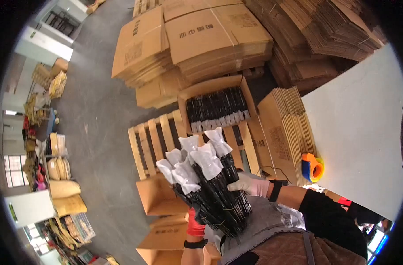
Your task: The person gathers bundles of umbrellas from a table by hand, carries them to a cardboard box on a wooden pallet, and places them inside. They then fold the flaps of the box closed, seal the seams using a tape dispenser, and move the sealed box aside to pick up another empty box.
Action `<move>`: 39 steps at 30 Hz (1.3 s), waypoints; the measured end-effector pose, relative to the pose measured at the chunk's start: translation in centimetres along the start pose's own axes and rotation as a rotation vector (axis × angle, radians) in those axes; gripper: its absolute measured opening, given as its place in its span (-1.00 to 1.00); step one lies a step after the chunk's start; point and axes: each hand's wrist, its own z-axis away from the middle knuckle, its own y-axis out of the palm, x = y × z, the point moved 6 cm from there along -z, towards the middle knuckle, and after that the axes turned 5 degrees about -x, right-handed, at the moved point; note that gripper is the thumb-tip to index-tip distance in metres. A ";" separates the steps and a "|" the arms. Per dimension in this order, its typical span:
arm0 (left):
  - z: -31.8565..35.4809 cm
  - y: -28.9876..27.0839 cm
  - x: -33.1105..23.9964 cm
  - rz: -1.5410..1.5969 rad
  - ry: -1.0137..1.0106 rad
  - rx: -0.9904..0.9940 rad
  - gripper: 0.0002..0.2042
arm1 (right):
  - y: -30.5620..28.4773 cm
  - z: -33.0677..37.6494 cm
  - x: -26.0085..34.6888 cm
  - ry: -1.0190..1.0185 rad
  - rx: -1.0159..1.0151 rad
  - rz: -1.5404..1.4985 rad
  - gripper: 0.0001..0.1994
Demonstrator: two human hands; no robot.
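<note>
Several bundles of thin black rods [217,187], their upper ends wrapped in white plastic [206,161], are clasped together in front of my body. My right hand [250,183], in a whitish glove, presses against the bundles from the right with its fingers curled on them. From the lower left, my left hand [195,222], in a red glove, grips the other side, and its fingers are partly hidden behind the rods. Beyond them stands an open cardboard box [182,115] holding a row of similar black bundles with white ends.
The box stands on a wooden pallet [144,148]. Strapped stacks of flat cartons [201,37] rise behind it. Folded cartons [283,128] lean at the right, beside a white table [356,119] with an orange tape dispenser [315,168]. Open cartons [159,192] sit near my left arm.
</note>
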 end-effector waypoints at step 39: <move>-59.6 -17.1 5.1 -0.706 -0.289 -0.609 -0.03 | -52.6 -27.9 10.2 -0.016 -1.327 0.890 -0.22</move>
